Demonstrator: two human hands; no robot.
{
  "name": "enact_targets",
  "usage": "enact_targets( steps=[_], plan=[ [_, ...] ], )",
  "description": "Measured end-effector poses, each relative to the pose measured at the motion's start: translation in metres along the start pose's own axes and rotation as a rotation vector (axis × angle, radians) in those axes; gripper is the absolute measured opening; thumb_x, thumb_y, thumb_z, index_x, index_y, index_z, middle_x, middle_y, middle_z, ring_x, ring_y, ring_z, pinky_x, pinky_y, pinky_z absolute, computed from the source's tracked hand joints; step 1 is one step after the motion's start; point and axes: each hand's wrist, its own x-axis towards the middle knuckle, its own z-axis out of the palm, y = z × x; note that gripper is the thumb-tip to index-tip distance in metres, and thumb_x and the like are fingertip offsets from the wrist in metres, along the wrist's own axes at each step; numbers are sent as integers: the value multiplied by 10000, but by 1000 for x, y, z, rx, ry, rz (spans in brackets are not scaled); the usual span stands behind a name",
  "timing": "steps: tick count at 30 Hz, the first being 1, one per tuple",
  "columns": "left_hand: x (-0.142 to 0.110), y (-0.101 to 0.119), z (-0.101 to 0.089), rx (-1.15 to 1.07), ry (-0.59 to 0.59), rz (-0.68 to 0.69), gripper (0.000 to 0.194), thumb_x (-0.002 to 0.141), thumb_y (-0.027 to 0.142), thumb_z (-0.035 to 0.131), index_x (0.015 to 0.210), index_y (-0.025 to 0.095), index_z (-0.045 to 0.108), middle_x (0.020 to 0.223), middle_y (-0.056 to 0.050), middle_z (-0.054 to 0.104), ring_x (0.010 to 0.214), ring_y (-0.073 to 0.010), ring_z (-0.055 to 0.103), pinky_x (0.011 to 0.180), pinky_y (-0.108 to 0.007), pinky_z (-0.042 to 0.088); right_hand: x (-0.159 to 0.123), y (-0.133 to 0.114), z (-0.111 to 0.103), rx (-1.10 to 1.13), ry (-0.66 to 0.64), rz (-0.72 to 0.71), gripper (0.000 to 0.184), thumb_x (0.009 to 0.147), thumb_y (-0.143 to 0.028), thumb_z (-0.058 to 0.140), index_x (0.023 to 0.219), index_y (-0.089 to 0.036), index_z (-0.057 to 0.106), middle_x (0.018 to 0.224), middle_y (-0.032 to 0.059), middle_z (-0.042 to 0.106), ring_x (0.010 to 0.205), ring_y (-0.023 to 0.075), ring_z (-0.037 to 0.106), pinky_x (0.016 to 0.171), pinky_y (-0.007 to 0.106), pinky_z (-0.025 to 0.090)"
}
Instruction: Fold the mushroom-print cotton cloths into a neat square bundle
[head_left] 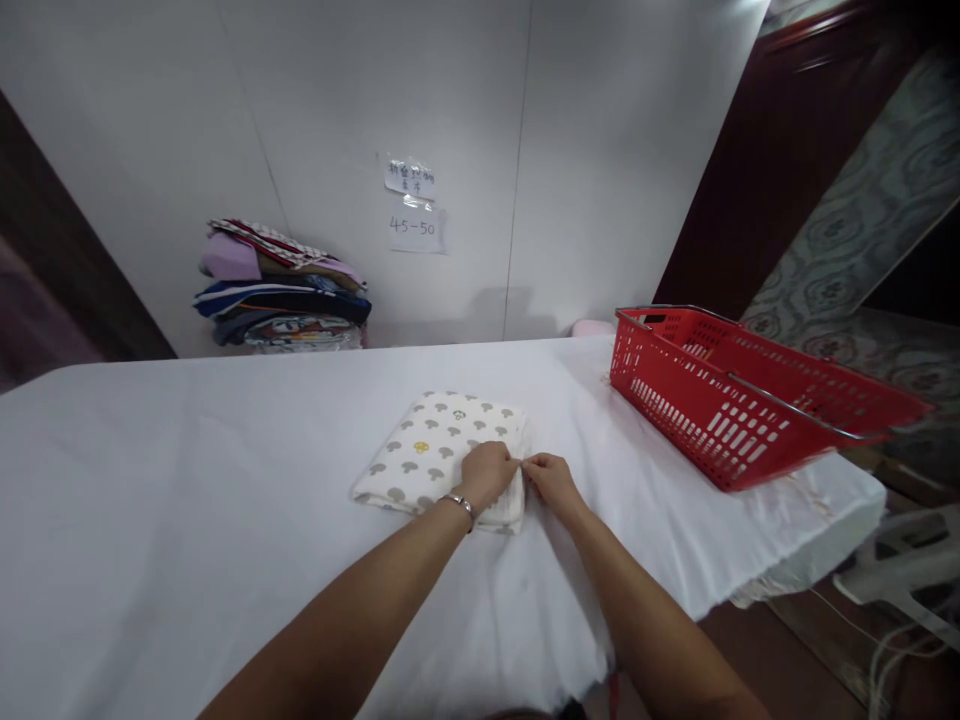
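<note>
Surface: a wide table under a smooth white cloth [225, 520], faintly creased, its edge hanging at the near right
Folded cloth: the white fabric printed with grey mushrooms [431, 455] lies folded flat near the table's middle, before you
Left hand: your left hand [487, 472], with a silver bracelet [460, 505] at the wrist, rests on the folded cloth, fingertips pinched at its right edge
Right hand: your right hand [551, 480] pinches the same edge, fingertips meeting the left's
Basket: a red perforated plastic basket [697, 400] stands at right
Wall: pale grey panels [615, 150] bear a paper reading "45-50" [418, 228]
Far left: a stack of folded, multicoloured textiles [285, 290]
</note>
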Motion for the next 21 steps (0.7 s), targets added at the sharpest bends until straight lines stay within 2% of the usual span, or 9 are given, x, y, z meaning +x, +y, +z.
enact_targets(
  steps=[9, 15, 21],
  plan=[
    [11, 7, -6, -5, -94, -77, 151, 675, 169, 533, 704, 144, 679, 699, -79, 663, 699, -174, 609, 579, -227, 384, -2, 5, 0, 27, -31, -10, 109, 684, -249, 520, 628, -166, 564, 423, -63, 466, 339, 74, 374, 366, 211, 260],
    [13, 5, -9, -94, -133, -77, 152, 668, 173, 496, 592, 145, 624, 562, -19, 576, 545, -123, 509, 476, -227, 302, 1, 7, -1, 151, -79, 32, 127, 673, -268, 538, 612, -160, 565, 455, -52, 491, 340, 63, 341, 366, 220, 230],
    [13, 10, -6, -135, -144, -102, 143, 670, 202, 524, 562, 145, 597, 519, -13, 553, 511, -115, 491, 463, -223, 286, 1, 7, -4, 239, -135, 70, 153, 663, -303, 570, 619, -156, 565, 501, -40, 523, 361, 54, 354, 373, 212, 216]
  ],
)
